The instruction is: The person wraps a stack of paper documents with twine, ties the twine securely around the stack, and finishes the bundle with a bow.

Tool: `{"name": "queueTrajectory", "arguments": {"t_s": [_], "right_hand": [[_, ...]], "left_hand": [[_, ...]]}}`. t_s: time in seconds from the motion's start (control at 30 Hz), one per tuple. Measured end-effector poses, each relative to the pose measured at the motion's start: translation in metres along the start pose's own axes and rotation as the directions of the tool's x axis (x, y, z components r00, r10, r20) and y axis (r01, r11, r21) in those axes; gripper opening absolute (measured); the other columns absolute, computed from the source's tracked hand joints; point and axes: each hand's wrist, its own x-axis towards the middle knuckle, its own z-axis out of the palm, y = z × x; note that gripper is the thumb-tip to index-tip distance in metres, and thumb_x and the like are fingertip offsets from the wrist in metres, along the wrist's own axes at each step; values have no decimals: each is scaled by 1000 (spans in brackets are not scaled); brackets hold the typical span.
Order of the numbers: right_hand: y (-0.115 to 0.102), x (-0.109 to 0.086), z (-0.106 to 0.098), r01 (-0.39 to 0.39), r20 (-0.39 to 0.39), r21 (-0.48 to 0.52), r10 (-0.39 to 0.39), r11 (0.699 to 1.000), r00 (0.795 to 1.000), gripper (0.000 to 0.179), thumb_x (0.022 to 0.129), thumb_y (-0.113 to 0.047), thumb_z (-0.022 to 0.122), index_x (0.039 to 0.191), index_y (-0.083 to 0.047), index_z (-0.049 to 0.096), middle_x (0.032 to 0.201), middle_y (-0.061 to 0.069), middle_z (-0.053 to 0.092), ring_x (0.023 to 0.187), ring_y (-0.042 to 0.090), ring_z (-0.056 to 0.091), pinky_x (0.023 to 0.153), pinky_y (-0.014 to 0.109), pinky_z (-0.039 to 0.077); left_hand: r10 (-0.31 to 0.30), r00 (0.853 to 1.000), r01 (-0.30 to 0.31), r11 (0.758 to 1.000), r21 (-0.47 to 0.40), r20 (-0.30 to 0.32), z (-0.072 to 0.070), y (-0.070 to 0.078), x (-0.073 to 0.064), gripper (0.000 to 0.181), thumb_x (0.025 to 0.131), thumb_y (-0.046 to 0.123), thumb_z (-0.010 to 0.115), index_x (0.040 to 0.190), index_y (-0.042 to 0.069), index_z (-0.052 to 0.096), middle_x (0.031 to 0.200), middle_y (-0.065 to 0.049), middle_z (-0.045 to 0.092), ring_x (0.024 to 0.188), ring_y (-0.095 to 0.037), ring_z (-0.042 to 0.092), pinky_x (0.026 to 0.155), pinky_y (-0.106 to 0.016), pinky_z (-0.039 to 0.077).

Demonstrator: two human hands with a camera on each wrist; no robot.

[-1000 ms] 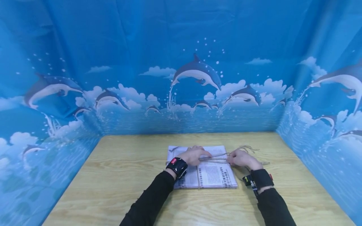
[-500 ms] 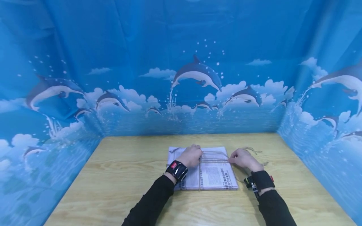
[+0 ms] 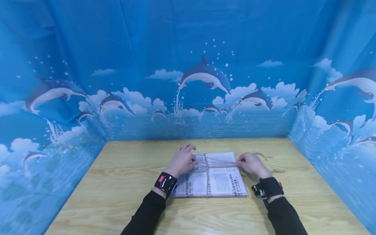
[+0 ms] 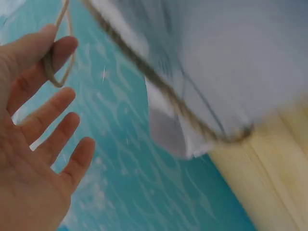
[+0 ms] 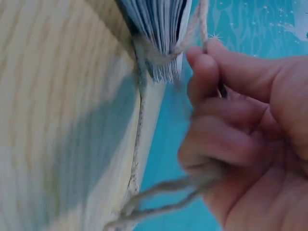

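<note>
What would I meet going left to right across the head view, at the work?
Black band → left hand → twine strand running front to back over the printed paper stack → right hand → frayed twine end.

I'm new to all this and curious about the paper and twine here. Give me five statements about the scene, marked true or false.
1. The right hand pinches twine with its thumb and finger. True.
2. The left hand lies flat on the tabletop. False: it holds a loop of twine at its thumb and index finger, the other fingers spread apart.
3. The stack of printed papers rests on a wooden table. True.
4. Twine crosses the papers in only one direction. False: strands run both lengthwise and crosswise over them.
5. The blue backdrop shows leaping dolphins. True.
</note>
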Motion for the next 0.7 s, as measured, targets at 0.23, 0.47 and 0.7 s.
{"name": "queueTrajectory", "arguments": {"t_s": [0.23,0.47,0.7], "right_hand": [[-1,2,5,16,-2,34,-16,999,1000,20,96,-19,60,85,-6,71,68,1,57,60,13,46,59,27,37],[2,1,7,9,-3,45,-9,999,1000,27,93,-27,67,72,-10,71,61,-1,55,53,11,42,52,24,33],[-1,2,4,-70,65,55,67,996,996,31,93,-27,66,69,-7,65,58,-4,49,53,11,41,51,24,33]], "left_hand": [[-124,990,108,968,-228,-59,-9,-40,-23,34,90,39,69,66,16,63,84,0,62,76,-16,56,71,-33,48],[-334,935,351,811,-468,122,-8,-82,-48,47,94,46,62,62,12,52,56,4,40,49,-12,39,49,-27,35],[-360,908,419,785,-456,215,-11,-110,-60,50,93,43,64,58,9,51,51,5,38,46,-12,36,48,-26,31]]}}
